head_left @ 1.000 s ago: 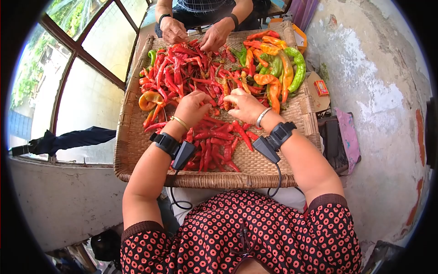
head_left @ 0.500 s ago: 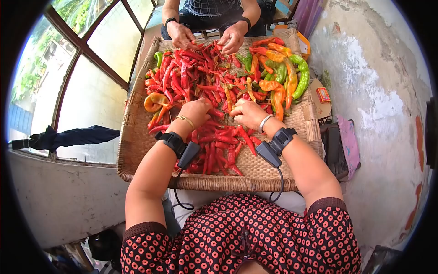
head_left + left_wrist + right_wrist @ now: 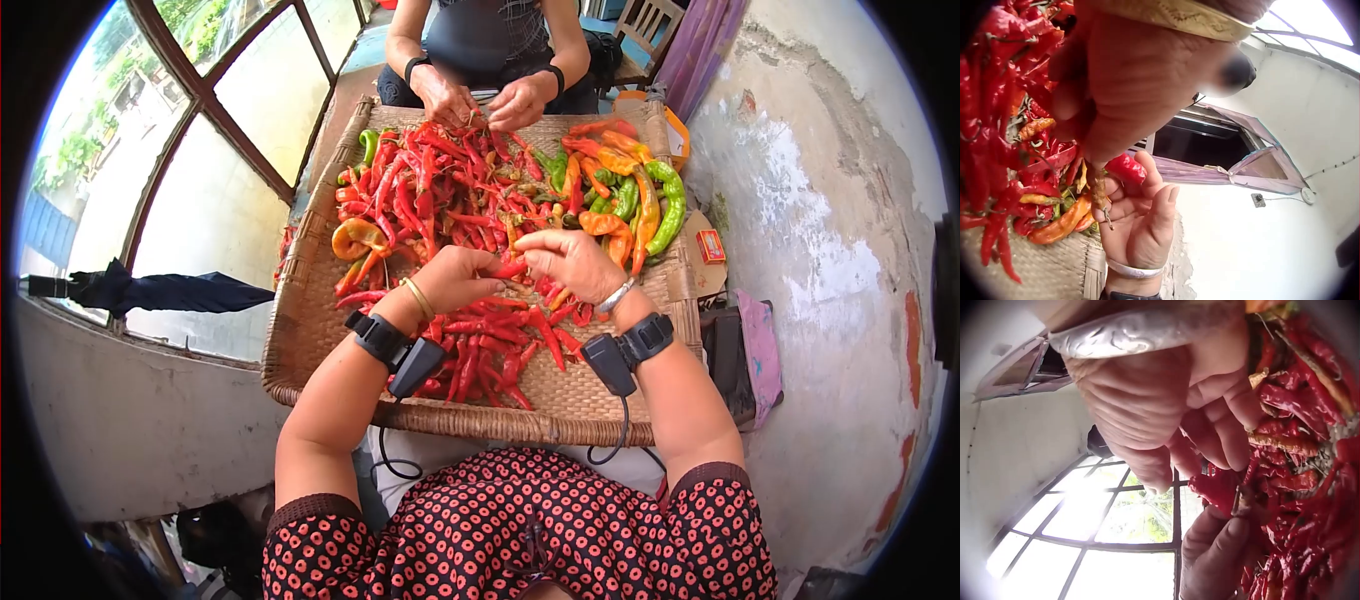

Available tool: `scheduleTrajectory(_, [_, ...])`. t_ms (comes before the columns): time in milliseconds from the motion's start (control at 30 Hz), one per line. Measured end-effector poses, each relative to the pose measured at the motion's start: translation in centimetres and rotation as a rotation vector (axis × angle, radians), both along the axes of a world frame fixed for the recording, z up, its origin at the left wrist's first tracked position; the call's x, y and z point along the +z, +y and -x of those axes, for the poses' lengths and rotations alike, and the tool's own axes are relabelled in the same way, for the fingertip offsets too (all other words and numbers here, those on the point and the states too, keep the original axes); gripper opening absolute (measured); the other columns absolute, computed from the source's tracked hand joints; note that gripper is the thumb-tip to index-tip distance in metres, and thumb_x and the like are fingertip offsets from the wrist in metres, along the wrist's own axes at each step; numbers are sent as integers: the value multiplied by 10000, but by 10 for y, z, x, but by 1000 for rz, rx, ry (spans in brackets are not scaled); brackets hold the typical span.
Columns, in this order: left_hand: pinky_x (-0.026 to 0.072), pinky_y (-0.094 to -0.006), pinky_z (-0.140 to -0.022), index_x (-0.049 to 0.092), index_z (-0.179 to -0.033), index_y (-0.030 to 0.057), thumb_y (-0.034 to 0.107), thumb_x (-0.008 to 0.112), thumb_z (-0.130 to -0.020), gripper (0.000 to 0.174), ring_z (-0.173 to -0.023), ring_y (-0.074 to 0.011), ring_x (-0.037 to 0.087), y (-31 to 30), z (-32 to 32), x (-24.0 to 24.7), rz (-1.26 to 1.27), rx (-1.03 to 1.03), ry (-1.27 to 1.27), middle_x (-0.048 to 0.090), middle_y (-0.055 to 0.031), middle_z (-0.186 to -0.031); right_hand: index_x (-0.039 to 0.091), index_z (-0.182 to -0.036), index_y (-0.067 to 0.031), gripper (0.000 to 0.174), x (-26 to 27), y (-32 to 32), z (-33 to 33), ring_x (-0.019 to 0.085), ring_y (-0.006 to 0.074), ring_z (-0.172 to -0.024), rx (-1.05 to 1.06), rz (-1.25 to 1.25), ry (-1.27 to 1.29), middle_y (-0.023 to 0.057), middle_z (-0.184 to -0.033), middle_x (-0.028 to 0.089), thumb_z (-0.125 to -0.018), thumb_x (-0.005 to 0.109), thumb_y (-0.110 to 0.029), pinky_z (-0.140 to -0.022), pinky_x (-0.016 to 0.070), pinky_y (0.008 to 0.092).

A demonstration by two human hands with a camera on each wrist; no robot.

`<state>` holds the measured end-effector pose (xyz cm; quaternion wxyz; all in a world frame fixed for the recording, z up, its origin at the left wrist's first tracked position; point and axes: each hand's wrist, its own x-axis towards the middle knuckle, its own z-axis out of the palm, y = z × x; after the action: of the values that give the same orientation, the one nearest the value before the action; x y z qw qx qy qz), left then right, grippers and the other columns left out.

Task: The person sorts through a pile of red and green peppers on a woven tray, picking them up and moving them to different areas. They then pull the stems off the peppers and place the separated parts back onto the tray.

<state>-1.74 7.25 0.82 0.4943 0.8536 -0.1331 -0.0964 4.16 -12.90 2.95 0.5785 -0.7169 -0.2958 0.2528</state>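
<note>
In the head view my left hand [image 3: 455, 280] is over the red pepper heap, its thumb and fingers pinching a red chili pepper [image 3: 511, 268]. The left wrist view shows a shrivelled brownish pepper [image 3: 1099, 190] with a stem at those fingertips, beside the red one. My right hand [image 3: 575, 262] faces the left from the right side. Its fingers are loosely bent and its thumb stands apart, close around the red pepper's end. Red peppers [image 3: 425, 185] are heaped beyond both hands, and a smaller red pile [image 3: 480, 345] lies nearer me.
A woven basket tray [image 3: 590, 375] holds everything. Orange and green peppers [image 3: 668, 205] lie at its far right. Across it, another person's hands [image 3: 485, 105] work over the heap. A folded dark umbrella [image 3: 190, 292] is by the window; a wall rises on the right.
My hands have come up off the peppers and closer together, with a red pepper now between them. The other person's hands have drawn together. The head view has shifted, showing more of the far side.
</note>
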Motion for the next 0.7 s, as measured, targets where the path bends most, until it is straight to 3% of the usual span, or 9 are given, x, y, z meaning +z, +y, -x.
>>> scheduleTrajectory(167, [461,-265,-593,610,-881,17,115,623,-731,180,-617,-125,576,-3,4,7,-64,-96,-31,616,-94,-689,598,-883,-16,189,-2,13,18,593,139,-667,14,177,-260,96,-714,616,-711,591,-96,-615,462,262])
scheduleTrajectory(333, [465,-252,-649,600,-944,48,150,653,-731,242,-678,-103,577,1,5,-4,-98,-151,-32,619,-71,-737,605,-858,-14,141,0,4,13,574,88,-636,37,266,-210,42,-711,613,-741,588,-91,-587,461,233])
scheduleTrajectory(367, [471,-290,-673,606,-913,40,159,650,-699,249,-734,-209,613,2,5,-6,-81,-157,47,625,-119,-776,605,-858,-15,135,2,2,12,574,89,-623,51,303,-238,42,-706,613,-745,584,-86,-575,461,233])
scheduleTrajectory(433, [470,-302,-674,608,-920,51,175,647,-692,262,-735,-223,609,5,5,-2,-227,-189,32,623,-118,-776,605,-859,-16,130,4,-1,10,574,91,-610,62,339,-277,41,-700,614,-750,580,-81,-564,461,232])
scheduleTrajectory(533, [464,-340,-677,614,-939,81,217,636,-673,300,-736,-269,592,9,5,-3,-404,-225,-16,615,-120,-770,614,-841,-31,151,9,-4,1,586,139,-605,-58,315,-494,58,-618,599,-723,607,-124,-580,462,268])
scheduleTrajectory(600, [462,-349,-679,619,-946,102,220,633,-674,297,-737,-283,586,9,4,-3,-428,-188,-48,610,-129,-773,598,-913,-29,189,22,-9,-1,583,131,-609,-354,191,-130,55,-654,599,-744,605,-114,-569,461,253])
scheduleTrajectory(633, [461,-359,-681,622,-950,131,225,627,-679,287,-744,-295,580,8,5,1,-456,-171,-34,607,-130,-776,533,-1053,-19,275,18,-12,-8,557,62,-609,-454,-3,-110,45,-786,575,-785,556,-73,-530,443,183])
scheduleTrajectory(667, [461,-359,-681,622,-950,131,225,627,-679,287,-744,-295,580,8,5,-2,-455,-171,-33,607,-130,-776,474,-1132,-21,376,2,-16,-21,563,80,-632,-530,-67,-265,97,-933,556,-775,574,-82,-546,454,197])
scheduleTrajectory(700, [461,-364,-680,621,-955,145,228,620,-684,283,-749,-298,579,9,4,-5,-486,-172,-73,608,-130,-781,484,-1119,-43,394,4,-15,-22,582,144,-656,-616,-17,-488,106,-874,577,-745,600,-89,-586,464,244])
